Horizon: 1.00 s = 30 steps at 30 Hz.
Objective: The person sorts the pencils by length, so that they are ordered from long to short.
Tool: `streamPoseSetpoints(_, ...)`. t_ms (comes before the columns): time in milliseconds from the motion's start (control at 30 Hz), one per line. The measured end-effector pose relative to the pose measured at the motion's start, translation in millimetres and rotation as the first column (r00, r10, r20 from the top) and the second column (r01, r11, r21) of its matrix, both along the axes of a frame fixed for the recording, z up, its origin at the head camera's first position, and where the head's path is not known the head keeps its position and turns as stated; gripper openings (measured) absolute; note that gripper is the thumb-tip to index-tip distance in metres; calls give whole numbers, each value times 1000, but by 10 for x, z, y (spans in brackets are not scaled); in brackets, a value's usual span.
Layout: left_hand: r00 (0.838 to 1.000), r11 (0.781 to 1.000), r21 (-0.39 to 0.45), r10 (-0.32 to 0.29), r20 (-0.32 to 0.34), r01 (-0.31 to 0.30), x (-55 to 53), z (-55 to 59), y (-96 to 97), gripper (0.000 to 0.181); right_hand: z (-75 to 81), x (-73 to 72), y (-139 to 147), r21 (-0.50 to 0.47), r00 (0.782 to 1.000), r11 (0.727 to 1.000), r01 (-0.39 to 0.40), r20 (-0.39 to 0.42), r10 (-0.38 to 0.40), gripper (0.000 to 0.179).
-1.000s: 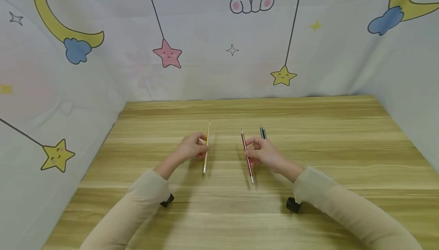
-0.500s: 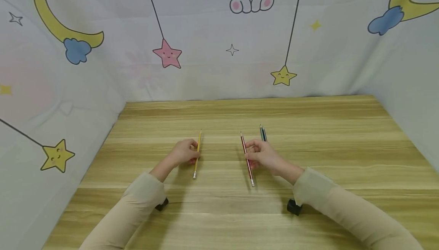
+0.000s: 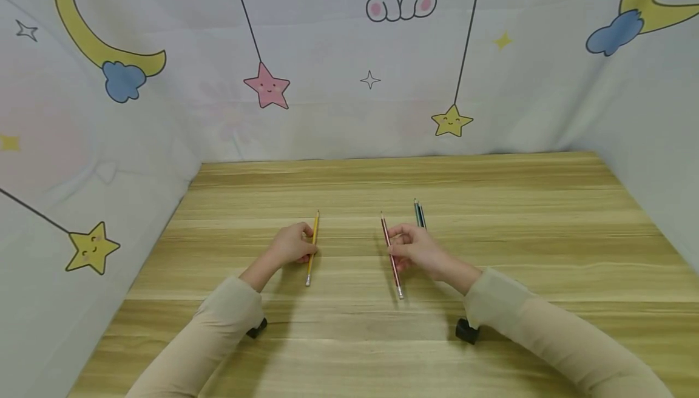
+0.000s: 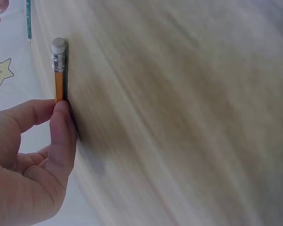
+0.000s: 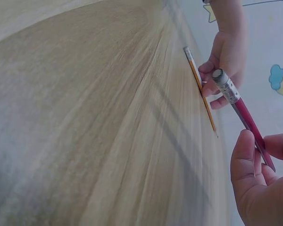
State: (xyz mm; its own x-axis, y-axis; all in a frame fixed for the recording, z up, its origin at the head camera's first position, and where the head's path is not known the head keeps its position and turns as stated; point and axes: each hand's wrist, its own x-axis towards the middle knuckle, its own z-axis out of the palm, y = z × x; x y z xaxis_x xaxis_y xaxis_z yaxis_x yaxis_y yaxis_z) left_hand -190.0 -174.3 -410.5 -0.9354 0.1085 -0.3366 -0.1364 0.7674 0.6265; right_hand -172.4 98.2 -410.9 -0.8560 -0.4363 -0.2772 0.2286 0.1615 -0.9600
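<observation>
My left hand (image 3: 287, 245) pinches a yellow pencil (image 3: 315, 232) between thumb and fingers, left of the table's middle. In the left wrist view its white eraser (image 4: 59, 45) and metal band stick out past the fingertips, close over the wood. My right hand (image 3: 425, 252) pinches a dark red striped pencil (image 3: 395, 275) near its middle, eraser end towards me. The right wrist view shows this red pencil (image 5: 248, 117) held above the table, its shadow lying apart from it. Both pencil points face the far side.
Beyond my right hand lie a green pencil (image 3: 417, 212) and a dark pencil (image 3: 422, 216) side by side, their near ends hidden by the hand. A wood-grain table (image 3: 349, 337) meets a printed cloth backdrop (image 3: 327, 125) at the back and sides.
My left hand has moved left and nearer to me with the yellow pencil, lowering it to the table. My right hand with the red pencil has shifted only slightly towards me.
</observation>
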Motion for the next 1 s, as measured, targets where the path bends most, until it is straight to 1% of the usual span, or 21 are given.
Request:
streamPoseSetpoints(300,1000,1000,13,-6,16,6,0,-25,-27,35,43,-41,-187,-19,1000,1000,7,9,-7,36)
streamPoseSetpoints(500,1000,1000,8,-6,9,6,3,-29,-29,34,34,-106,-388,-34,999,999,33,19,-33,36)
streamPoseSetpoints(700,1000,1000,28,6,9,-6,1,-37,-32,33,8,-158,-569,-32,997,997,69,24,-68,35)
streamPoseSetpoints(800,1000,1000,31,1,2,-1,0,-38,-40,32,4,-177,-645,-33,997,996,79,27,-78,34)
streamPoseSetpoints(833,1000,1000,30,-3,-1,3,-1,-38,-42,32,26,-174,-669,-33,996,996,82,32,-81,35)
streamPoseSetpoints(1000,1000,1000,17,-21,-16,21,-5,-35,-53,31,-10,-209,-803,-11,994,994,106,4,-106,33)
